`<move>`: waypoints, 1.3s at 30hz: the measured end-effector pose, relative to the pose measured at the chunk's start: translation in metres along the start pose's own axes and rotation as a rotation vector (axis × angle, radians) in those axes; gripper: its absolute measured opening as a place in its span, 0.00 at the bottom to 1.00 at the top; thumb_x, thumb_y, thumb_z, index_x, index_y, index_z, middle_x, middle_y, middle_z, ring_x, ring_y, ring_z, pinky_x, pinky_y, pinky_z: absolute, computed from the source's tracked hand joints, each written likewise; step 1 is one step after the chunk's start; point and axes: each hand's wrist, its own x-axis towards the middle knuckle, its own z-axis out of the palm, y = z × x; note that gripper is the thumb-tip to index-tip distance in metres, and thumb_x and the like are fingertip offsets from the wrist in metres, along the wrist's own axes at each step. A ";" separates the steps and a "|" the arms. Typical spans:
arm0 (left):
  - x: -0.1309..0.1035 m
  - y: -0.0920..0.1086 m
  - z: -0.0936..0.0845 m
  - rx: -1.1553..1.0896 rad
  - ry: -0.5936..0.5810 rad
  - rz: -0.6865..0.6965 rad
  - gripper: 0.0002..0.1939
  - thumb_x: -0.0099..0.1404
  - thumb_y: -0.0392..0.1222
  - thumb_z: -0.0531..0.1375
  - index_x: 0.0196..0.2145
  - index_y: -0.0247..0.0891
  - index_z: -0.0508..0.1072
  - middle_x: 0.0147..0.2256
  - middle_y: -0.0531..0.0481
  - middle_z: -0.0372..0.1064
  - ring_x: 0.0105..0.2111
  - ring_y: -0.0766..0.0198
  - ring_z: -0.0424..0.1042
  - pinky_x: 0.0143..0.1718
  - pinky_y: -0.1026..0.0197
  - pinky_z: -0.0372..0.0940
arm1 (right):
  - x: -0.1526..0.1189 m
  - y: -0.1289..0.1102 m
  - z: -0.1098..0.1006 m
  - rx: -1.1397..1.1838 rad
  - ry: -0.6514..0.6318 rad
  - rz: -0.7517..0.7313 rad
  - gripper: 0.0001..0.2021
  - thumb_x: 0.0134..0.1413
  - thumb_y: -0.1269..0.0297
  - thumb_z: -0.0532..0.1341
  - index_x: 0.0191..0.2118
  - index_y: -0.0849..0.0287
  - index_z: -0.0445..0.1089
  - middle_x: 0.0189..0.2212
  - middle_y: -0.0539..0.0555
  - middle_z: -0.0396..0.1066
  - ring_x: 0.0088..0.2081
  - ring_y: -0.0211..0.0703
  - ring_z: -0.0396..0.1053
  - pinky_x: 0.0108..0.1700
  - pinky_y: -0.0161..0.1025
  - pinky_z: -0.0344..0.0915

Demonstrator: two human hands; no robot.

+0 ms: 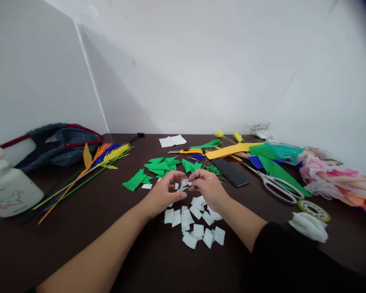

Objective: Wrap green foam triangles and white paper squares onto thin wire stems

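Above the middle of the dark table, my left hand [164, 193] and my right hand [209, 186] meet around a small, thin white paper piece [185, 184]. The fingertips of my right hand pinch one side of it. My left hand curls round the other side, thumb below and fingers above; its exact grip is partly hidden. Just below my hands lie several white squares [198, 230], loosely spread, some overlapping. Green cut paper pieces [159, 166] lie in a heap beyond my left hand, with another white piece [147, 186] beside them.
Behind my hands lies a yellow cutter [189, 151] with its blade out. Scissors [276, 185], a black flat block [232, 172], a tape roll [314, 210] and a white wad [308, 226] lie right. At left are a white container [12, 187] and coloured stems [82, 179].
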 end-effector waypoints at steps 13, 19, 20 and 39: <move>0.000 -0.011 -0.005 0.184 0.033 -0.072 0.10 0.52 0.35 0.58 0.34 0.39 0.63 0.24 0.56 0.63 0.26 0.67 0.62 0.29 0.63 0.57 | 0.001 0.001 0.001 0.097 0.057 -0.020 0.05 0.35 0.75 0.56 0.21 0.61 0.67 0.21 0.47 0.65 0.22 0.33 0.63 0.28 0.35 0.63; -0.002 -0.005 -0.004 0.085 0.018 0.002 0.21 0.48 0.35 0.63 0.41 0.40 0.64 0.41 0.48 0.64 0.35 0.65 0.63 0.35 0.62 0.60 | 0.001 -0.001 0.001 0.131 0.052 -0.016 0.04 0.35 0.75 0.56 0.22 0.61 0.67 0.22 0.48 0.65 0.22 0.33 0.63 0.28 0.36 0.62; -0.002 -0.004 -0.003 0.033 0.022 0.004 0.23 0.48 0.35 0.63 0.43 0.40 0.63 0.43 0.47 0.62 0.36 0.65 0.62 0.34 0.62 0.61 | 0.001 0.000 0.001 0.136 0.045 -0.015 0.05 0.36 0.75 0.56 0.22 0.61 0.67 0.22 0.48 0.66 0.22 0.33 0.63 0.28 0.36 0.62; 0.002 -0.007 -0.005 0.456 0.106 0.015 0.12 0.46 0.37 0.61 0.32 0.40 0.68 0.28 0.53 0.64 0.27 0.65 0.61 0.28 0.62 0.57 | 0.004 -0.008 -0.008 0.183 0.126 -0.064 0.03 0.35 0.74 0.58 0.21 0.61 0.65 0.22 0.47 0.64 0.20 0.31 0.61 0.29 0.38 0.64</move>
